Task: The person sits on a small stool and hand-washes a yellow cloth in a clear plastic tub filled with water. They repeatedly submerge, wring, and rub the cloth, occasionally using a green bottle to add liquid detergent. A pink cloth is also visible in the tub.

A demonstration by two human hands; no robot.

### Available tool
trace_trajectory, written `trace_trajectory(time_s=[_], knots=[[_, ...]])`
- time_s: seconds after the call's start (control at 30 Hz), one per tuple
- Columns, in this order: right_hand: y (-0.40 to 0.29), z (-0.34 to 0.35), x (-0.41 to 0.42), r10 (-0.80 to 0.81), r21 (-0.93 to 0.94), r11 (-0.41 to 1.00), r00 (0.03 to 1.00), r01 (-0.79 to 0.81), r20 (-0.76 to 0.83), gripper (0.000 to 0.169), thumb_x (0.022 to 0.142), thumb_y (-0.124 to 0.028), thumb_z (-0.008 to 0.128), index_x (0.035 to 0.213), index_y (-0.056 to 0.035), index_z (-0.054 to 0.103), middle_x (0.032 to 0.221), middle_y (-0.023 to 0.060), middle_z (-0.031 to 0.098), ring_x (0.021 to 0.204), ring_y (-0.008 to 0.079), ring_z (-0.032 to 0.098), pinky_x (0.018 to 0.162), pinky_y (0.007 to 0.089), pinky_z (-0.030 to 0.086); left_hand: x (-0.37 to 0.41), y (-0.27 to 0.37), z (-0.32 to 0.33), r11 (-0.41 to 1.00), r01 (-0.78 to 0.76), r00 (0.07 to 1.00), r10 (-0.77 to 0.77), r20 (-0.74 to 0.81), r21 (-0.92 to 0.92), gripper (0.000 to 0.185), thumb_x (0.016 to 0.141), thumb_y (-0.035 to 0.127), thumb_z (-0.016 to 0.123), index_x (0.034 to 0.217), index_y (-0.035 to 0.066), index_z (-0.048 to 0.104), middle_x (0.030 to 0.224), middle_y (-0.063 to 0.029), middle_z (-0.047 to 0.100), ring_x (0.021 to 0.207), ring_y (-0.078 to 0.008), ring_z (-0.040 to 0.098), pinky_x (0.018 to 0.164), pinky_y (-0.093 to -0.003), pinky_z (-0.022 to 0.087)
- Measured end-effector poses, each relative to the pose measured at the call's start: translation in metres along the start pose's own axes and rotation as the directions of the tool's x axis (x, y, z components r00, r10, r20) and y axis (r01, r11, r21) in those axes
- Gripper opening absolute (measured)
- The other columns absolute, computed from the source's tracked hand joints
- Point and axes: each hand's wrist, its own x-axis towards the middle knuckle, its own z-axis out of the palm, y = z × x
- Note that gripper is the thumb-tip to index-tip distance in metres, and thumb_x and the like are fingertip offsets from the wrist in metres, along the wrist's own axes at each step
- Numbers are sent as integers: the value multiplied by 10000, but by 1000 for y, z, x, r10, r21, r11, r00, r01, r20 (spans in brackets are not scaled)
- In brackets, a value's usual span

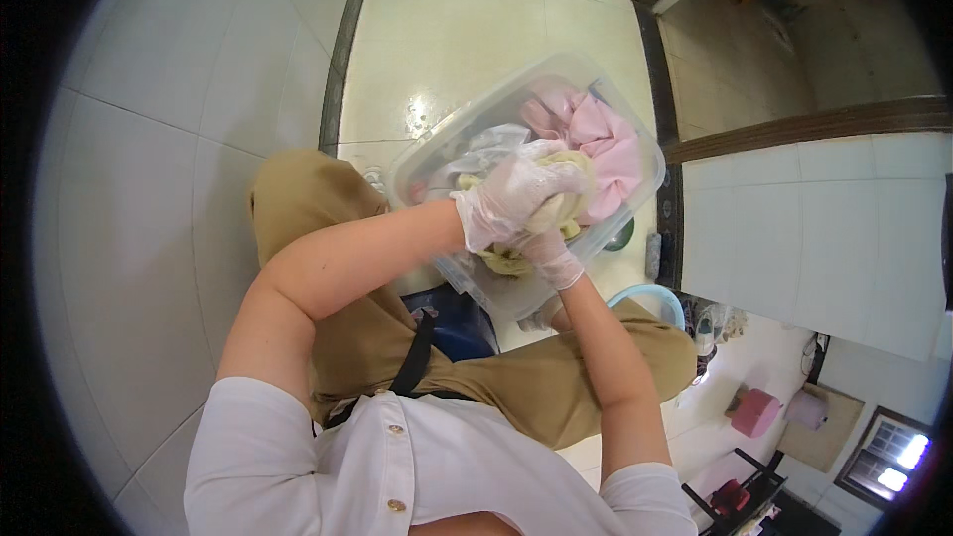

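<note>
A clear plastic tub (514,305) stands on the tiled floor before me, with cloth inside. Both my hands wear thin translucent gloves. My left hand (514,190) is closed around a bunched pale yellow cloth (569,175) above the tub. Below it, my right hand (547,246) grips the same cloth, partly hidden by the bundle. Part of the yellow cloth hangs down beneath the hands. Pink cloth (607,149) lies heaped in the tub's far right part. Whitish, sheer material (488,149) lies at its left side.
A dark blue container (454,324) stands between my legs. A light blue curved rim (655,290) shows beside my right knee, and a green round object (619,236) is by the tub. Tiled wall rises at left; a doorway frame (811,126) is at right.
</note>
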Motion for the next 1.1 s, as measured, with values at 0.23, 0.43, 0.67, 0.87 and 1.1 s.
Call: trace_trajectory(time_s=[0.23, 0.43, 0.67, 0.87, 1.1], knots=[[-119, -51, 24, 326, 495, 839, 937, -227, -124, 609, 681, 7, 618, 1240, -46, 383, 1116, 81, 511, 974, 171, 526, 813, 268, 441, 28, 69, -34, 932, -104, 884, -74, -461, -348, 250, 789, 52, 524, 1034, 7, 514, 797, -81, 576, 748, -129, 554, 660, -250, 474], [-115, -61, 26, 290, 639, 767, 923, -65, -254, 606, 655, 78, 538, 1229, -76, 419, 1091, 85, 537, 912, 188, 558, 776, 272, 467, 12, -38, -52, 987, 155, 967, -140, -215, 53, 275, 813, 105, 525, 1080, 41, 515, 811, -42, 587, 677, -129, 561, 608, -257, 481], [-135, -31, 20, -525, -596, 719, 841, 358, -129, 205, 736, -99, 614, 933, -54, 580, 858, 121, 576, 758, 272, 569, 651, 337, 459, -9, -33, -12, 858, 274, 927, -356, -119, -434, 236, 810, 174, 528, 1028, 88, 560, 894, -73, 604, 812, -251, 569, 692, -334, 467], [-74, -40, 45, 87, 144, 989, 923, -34, -374, 101, 770, -106, 580, 841, -36, 573, 743, 119, 562, 680, 272, 552, 602, 329, 441, -4, -107, -34, 922, -15, 984, 82, -158, 388, 245, 879, 233, 452, 1010, 49, 548, 905, -103, 602, 807, -213, 578, 735, -313, 465], [-119, -14, 20, -319, -342, 921, 868, 189, -381, 58, 771, -66, 569, 778, -8, 566, 718, 127, 574, 658, 256, 570, 621, 335, 445, -1, -28, -8, 514, 410, 818, -573, 54, -754, 259, 918, 205, 394, 942, 20, 574, 889, -105, 609, 821, -210, 592, 748, -313, 484]])
